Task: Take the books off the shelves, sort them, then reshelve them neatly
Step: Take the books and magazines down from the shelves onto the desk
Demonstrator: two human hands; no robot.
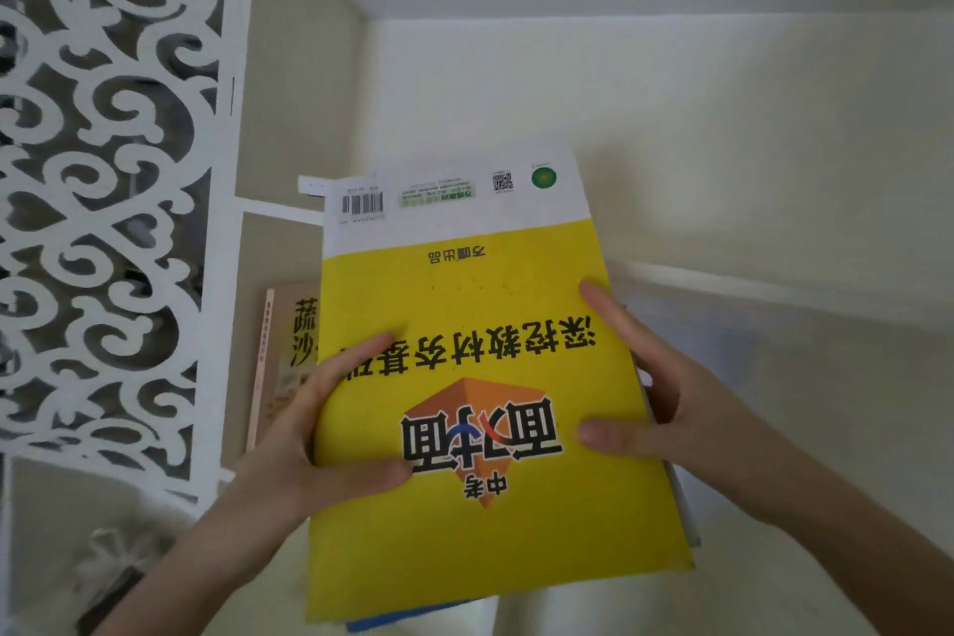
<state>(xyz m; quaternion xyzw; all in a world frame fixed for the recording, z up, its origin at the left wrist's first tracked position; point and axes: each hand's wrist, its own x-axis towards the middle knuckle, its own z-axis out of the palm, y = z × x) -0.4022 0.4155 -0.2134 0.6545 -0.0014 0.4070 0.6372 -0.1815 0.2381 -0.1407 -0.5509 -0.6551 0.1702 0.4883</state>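
both hands, left hand (330,424) and right hand (666,408), pinch a yellow book (464,315) by its edges. a tan book (284,356) stands on the left; sorting seems unfinished.

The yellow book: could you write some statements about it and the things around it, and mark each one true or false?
1. The left hand and the right hand both hold the yellow book. True.
2. Its cover print reads upright from the camera. False: it is upside down.
3. A beige book is to its left. True.
4. Its barcode lies at the edge nearest the person. False: it is at the far edge.
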